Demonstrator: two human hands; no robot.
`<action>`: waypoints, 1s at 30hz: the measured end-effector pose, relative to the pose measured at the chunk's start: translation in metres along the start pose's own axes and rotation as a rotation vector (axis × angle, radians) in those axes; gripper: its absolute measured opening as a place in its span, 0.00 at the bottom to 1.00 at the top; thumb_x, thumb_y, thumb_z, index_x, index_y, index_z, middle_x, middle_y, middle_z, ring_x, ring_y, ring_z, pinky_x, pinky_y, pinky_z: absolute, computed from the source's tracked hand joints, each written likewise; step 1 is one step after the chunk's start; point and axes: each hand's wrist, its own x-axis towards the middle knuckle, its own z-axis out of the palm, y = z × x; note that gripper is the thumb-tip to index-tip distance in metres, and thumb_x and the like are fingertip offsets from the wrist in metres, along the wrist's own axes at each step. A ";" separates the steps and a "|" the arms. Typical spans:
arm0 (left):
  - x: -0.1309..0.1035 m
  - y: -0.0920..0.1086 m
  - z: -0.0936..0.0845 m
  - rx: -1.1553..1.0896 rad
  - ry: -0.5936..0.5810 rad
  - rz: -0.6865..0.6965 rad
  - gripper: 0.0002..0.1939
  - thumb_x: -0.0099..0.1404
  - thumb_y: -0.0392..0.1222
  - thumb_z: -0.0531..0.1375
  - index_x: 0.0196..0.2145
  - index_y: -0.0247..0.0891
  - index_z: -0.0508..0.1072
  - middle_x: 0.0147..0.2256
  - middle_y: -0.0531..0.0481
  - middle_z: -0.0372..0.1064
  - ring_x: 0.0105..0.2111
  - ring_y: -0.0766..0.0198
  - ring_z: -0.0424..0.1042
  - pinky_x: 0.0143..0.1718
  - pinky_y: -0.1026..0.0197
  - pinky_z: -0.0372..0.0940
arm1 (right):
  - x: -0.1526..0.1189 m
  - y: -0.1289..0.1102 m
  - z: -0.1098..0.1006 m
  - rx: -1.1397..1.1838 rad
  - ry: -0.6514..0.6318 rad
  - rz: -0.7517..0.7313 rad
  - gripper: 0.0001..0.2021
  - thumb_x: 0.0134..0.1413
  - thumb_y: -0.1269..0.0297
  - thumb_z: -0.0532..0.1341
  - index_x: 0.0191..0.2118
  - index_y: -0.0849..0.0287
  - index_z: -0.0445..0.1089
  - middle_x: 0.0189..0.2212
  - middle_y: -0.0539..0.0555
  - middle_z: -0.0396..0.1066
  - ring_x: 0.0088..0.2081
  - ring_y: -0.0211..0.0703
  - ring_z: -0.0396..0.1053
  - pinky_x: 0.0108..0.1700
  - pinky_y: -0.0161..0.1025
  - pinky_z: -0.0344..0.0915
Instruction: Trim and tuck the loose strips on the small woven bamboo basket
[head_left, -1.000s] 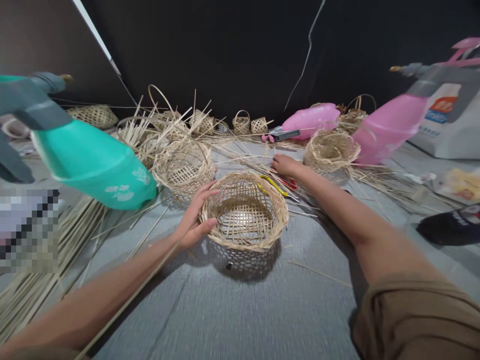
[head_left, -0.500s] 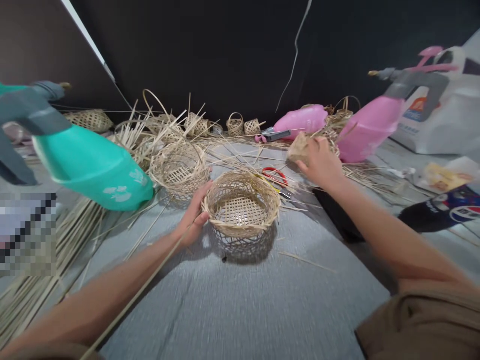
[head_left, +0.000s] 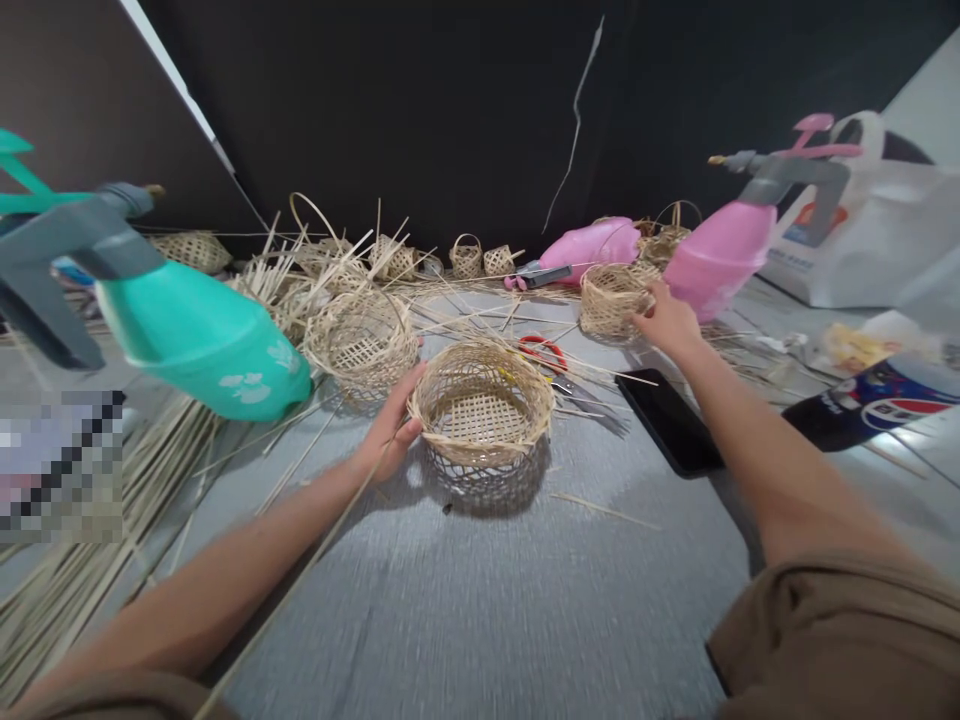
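Note:
A round woven bamboo basket [head_left: 484, 452] sits upright on the grey table in front of me. My left hand [head_left: 394, 430] grips its left side, thumb at the rim and fingers behind the wall. Farther back on the right, my right hand [head_left: 670, 316] has its thumb and fingers closed on the right edge of a smaller woven basket [head_left: 606, 305], which stands upright. Another woven basket [head_left: 356, 345] with loose strip ends is just behind my left hand. A long bamboo strip [head_left: 300, 560] runs along my left forearm.
Red-handled scissors [head_left: 541, 350] lie behind the front basket. A black phone [head_left: 671, 425] and a cola bottle [head_left: 874, 405] lie on the right. Teal [head_left: 210, 345] and pink [head_left: 724, 260] spray bottles flank the table. Bamboo strips [head_left: 112, 510] lie left; small baskets [head_left: 466, 258] line the back.
The smaller basket at my right hand was tipped with its base towards me and now stands upright. My right hand has shifted to its right edge. My left hand keeps its hold.

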 end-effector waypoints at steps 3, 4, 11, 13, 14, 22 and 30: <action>-0.002 -0.004 0.001 -0.018 0.004 -0.028 0.37 0.69 0.67 0.52 0.70 0.54 0.55 0.70 0.45 0.53 0.71 0.45 0.52 0.71 0.35 0.47 | 0.007 -0.014 -0.002 0.094 0.070 0.007 0.23 0.64 0.58 0.55 0.60 0.64 0.61 0.45 0.66 0.76 0.48 0.57 0.73 0.48 0.47 0.65; -0.003 -0.006 0.001 -0.036 0.002 -0.042 0.38 0.69 0.68 0.52 0.70 0.53 0.55 0.70 0.44 0.53 0.71 0.45 0.52 0.71 0.35 0.47 | 0.009 -0.023 -0.003 0.147 0.107 -0.008 0.23 0.64 0.58 0.55 0.60 0.64 0.61 0.46 0.66 0.76 0.49 0.56 0.72 0.50 0.48 0.64; -0.003 -0.006 0.003 -0.110 -0.017 -0.081 0.37 0.69 0.68 0.51 0.71 0.56 0.53 0.71 0.49 0.51 0.71 0.42 0.49 0.72 0.33 0.42 | 0.035 -0.133 -0.010 0.552 0.220 -0.237 0.23 0.59 0.66 0.60 0.60 0.63 0.61 0.48 0.62 0.74 0.48 0.53 0.72 0.55 0.52 0.64; -0.003 -0.005 0.003 -0.108 -0.026 -0.088 0.36 0.69 0.68 0.51 0.70 0.61 0.53 0.71 0.53 0.51 0.71 0.43 0.49 0.73 0.34 0.42 | 0.043 -0.171 -0.005 0.588 0.169 -0.273 0.24 0.60 0.68 0.60 0.61 0.67 0.61 0.53 0.66 0.72 0.54 0.54 0.70 0.59 0.50 0.62; -0.004 -0.005 0.003 -0.106 -0.029 -0.086 0.36 0.68 0.69 0.51 0.70 0.62 0.52 0.71 0.55 0.51 0.71 0.43 0.49 0.73 0.34 0.42 | 0.046 -0.188 -0.001 0.592 0.139 -0.290 0.24 0.61 0.69 0.59 0.62 0.69 0.60 0.56 0.68 0.70 0.58 0.55 0.67 0.62 0.50 0.60; 0.003 -0.005 -0.015 0.156 -0.149 0.070 0.47 0.66 0.74 0.50 0.74 0.55 0.39 0.74 0.45 0.40 0.72 0.38 0.45 0.70 0.33 0.48 | 0.032 -0.234 0.028 0.584 -0.290 -0.437 0.31 0.54 0.71 0.65 0.63 0.69 0.61 0.56 0.69 0.72 0.58 0.59 0.69 0.62 0.53 0.61; 0.021 -0.018 -0.059 1.054 0.016 -0.058 0.39 0.62 0.55 0.63 0.68 0.47 0.58 0.69 0.36 0.52 0.69 0.36 0.51 0.67 0.33 0.48 | -0.031 -0.156 -0.018 0.700 -0.581 -0.532 0.25 0.68 0.48 0.53 0.62 0.55 0.67 0.62 0.59 0.70 0.57 0.50 0.72 0.60 0.50 0.68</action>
